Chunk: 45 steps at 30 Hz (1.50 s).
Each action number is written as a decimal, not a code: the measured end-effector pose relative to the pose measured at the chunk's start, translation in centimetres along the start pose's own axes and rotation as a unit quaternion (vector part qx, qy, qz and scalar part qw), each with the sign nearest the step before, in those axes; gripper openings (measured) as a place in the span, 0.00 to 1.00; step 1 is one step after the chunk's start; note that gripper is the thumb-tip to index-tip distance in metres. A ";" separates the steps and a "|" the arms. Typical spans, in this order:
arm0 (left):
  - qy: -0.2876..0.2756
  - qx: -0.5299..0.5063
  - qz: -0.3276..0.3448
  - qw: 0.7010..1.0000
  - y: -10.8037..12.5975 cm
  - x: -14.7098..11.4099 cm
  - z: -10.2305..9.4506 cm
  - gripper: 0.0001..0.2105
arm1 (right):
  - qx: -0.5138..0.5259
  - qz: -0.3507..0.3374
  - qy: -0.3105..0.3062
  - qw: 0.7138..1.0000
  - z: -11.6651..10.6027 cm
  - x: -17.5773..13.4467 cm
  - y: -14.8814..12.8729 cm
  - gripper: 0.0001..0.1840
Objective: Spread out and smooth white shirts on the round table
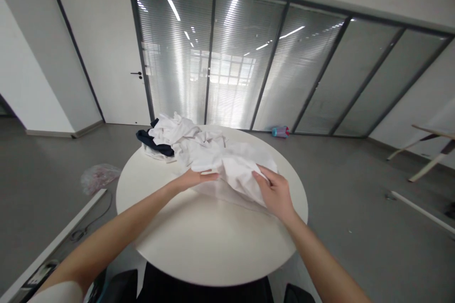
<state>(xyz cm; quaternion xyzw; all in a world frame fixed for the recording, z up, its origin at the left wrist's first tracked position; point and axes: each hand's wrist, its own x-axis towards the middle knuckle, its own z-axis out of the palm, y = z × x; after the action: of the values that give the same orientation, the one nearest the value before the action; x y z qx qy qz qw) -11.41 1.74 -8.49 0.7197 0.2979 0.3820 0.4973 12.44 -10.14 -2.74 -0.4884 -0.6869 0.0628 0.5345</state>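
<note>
A crumpled white garment (227, 161) lies across the far half of a round white table (199, 241). My left hand (195, 178) rests flat on the near edge of the white cloth, fingers stretched toward the right. My right hand (274, 190) lies on the cloth's right side, fingers curled into the fabric, pinching a fold. Behind the white heap, at the table's far left, a dark navy garment (153, 142) pokes out from under more white cloth (170, 130).
A glass wall with blinds and a white door (106, 57) stand behind the table. A blue and pink bottle (280, 131) lies on the grey floor by the glass. A plastic bag (97, 176) and a cable sit at left, trestle legs (426, 149) at right.
</note>
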 end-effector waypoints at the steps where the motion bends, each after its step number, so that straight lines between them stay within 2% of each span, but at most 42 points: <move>1: 0.029 0.007 -0.003 1.000 -0.5 0.0 -0.4 0.33 | 0.014 0.023 0.008 1.000 -0.4 -0.2 -0.2 0.15; 3: 0.067 0.009 -0.009 0.998 -1.5 0.1 -0.9 0.39 | 0.056 0.072 0.000 0.996 -0.9 -0.7 -0.5 0.17; 4: 0.066 0.011 -0.003 0.998 -1.8 0.2 -1.0 0.42 | 0.083 0.097 -0.018 0.992 -0.9 -0.9 -0.6 0.19; 7: 0.046 0.036 0.077 0.995 -2.3 0.6 -0.7 0.42 | 0.152 0.159 -0.078 0.972 -1.0 -1.6 -0.5 0.21; 10: 0.081 0.070 0.176 0.979 -1.6 0.7 -0.5 0.32 | 0.158 0.164 -0.095 0.969 -1.5 -1.4 0.5 0.20; 12: 0.078 0.087 0.195 0.974 -0.6 0.7 -0.3 0.21 | 0.109 0.138 -0.086 0.981 -2.4 -0.6 1.6 0.18; 13: 0.067 0.094 0.182 0.976 0.0 0.7 -0.2 0.18 | 0.063 0.124 -0.073 0.988 -2.8 -0.2 2.2 0.17; 15: 0.049 0.112 0.131 0.984 1.0 0.7 0.2 0.17 | -0.071 0.104 -0.021 0.992 -3.7 0.5 3.2 0.15; 17: 0.059 0.147 0.080 0.984 1.6 0.9 0.7 0.18 | -0.204 0.092 0.049 0.973 -4.0 0.9 3.6 0.16; 19: 0.074 0.187 0.062 0.978 1.9 1.2 1.3 0.19 | -0.272 0.077 0.086 0.955 -3.7 0.7 3.2 0.17; 21: 0.081 0.214 0.070 0.971 2.2 1.4 1.7 0.19 | -0.276 0.069 0.063 0.957 -3.0 0.2 2.2 0.19; 23: 0.065 0.225 0.091 0.968 2.5 1.4 1.9 0.20 | -0.280 0.090 0.005 0.956 -2.2 -0.3 1.1 0.21; 26: 0.009 0.224 0.113 0.968 3.2 0.9 1.6 0.20 | -0.325 0.156 -0.095 0.928 -1.5 -0.5 0.2 0.24; 29: -0.071 0.222 0.097 0.968 3.9 0.1 0.3 0.18 | -0.354 0.180 -0.159 0.904 -1.7 -0.1 0.4 0.13; 31: -0.131 0.202 0.083 0.967 3.8 -0.4 -0.7 0.21 | -0.355 0.182 -0.140 0.906 -2.2 0.2 0.6 0.11; 33: -0.158 0.153 0.058 0.974 3.2 -0.9 -1.4 0.30 | -0.350 0.190 -0.089 0.913 -2.8 0.5 0.6 0.14; 35: -0.148 0.094 0.004 0.984 2.2 -1.2 -1.8 0.34 | -0.353 0.193 -0.046 0.914 -3.3 0.7 0.3 0.16; 38: -0.126 0.047 -0.090 0.987 0.8 -1.2 -1.9 0.28 | -0.378 0.195 -0.023 0.905 -4.0 1.0 -0.7 0.17; 42: -0.115 0.079 -0.105 0.985 0.5 -0.9 -2.0 0.20 | -0.383 0.204 -0.032 0.900 -5.3 1.3 -2.1 0.16; 45: -0.064 0.067 -0.157 0.983 0.6 -0.8 -1.3 0.19 | -0.306 0.229 -0.044 0.923 -6.2 1.0 -2.6 0.14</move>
<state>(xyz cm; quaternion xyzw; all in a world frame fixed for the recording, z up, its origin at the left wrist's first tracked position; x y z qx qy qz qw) -12.88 1.51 -7.89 0.7191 0.3992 0.2314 0.5196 15.82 -13.47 2.09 -0.7689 -0.5650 -0.0084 0.2991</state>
